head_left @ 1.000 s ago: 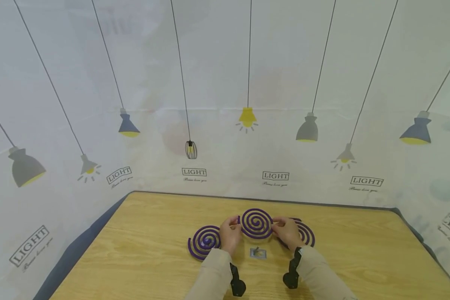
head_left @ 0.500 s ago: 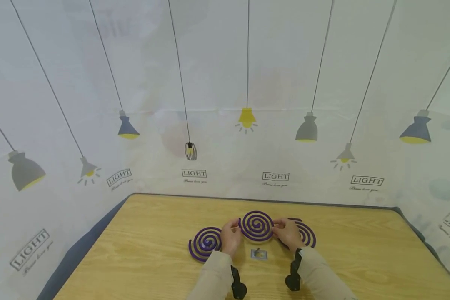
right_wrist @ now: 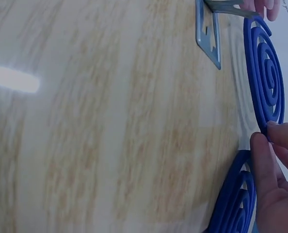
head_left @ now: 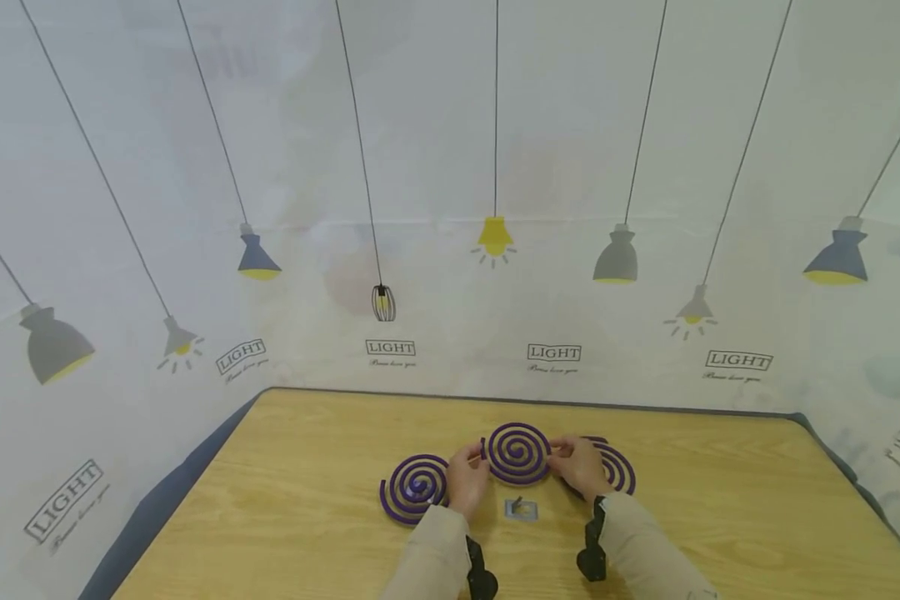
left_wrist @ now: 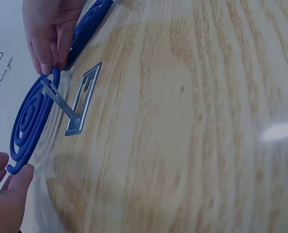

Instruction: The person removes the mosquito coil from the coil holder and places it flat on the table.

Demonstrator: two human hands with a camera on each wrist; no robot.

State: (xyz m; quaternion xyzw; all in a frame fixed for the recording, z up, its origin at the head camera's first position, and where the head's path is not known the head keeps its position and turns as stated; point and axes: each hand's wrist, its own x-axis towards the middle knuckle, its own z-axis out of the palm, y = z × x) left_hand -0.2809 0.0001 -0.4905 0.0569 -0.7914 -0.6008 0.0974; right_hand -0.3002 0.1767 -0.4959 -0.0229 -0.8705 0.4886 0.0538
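A dark spiral mosquito coil, purple in the head view and blue in the wrist views, is held raised and tilted between both hands. My left hand has thumb and fingers at the coil's outer tail end. On the opposite edge, my right hand pinches the rim between thumb and finger. Just on the near side of the coil lies a small metal coil stand, a flat plate with a bent-up prong. The prong's tip overlaps the coil's edge in the left wrist view; I cannot tell whether they touch.
A second coil lies left of my left hand, with something pale by its centre. Another coil is partly hidden behind my right hand. The wooden table meets a wall sheet printed with hanging lamps.
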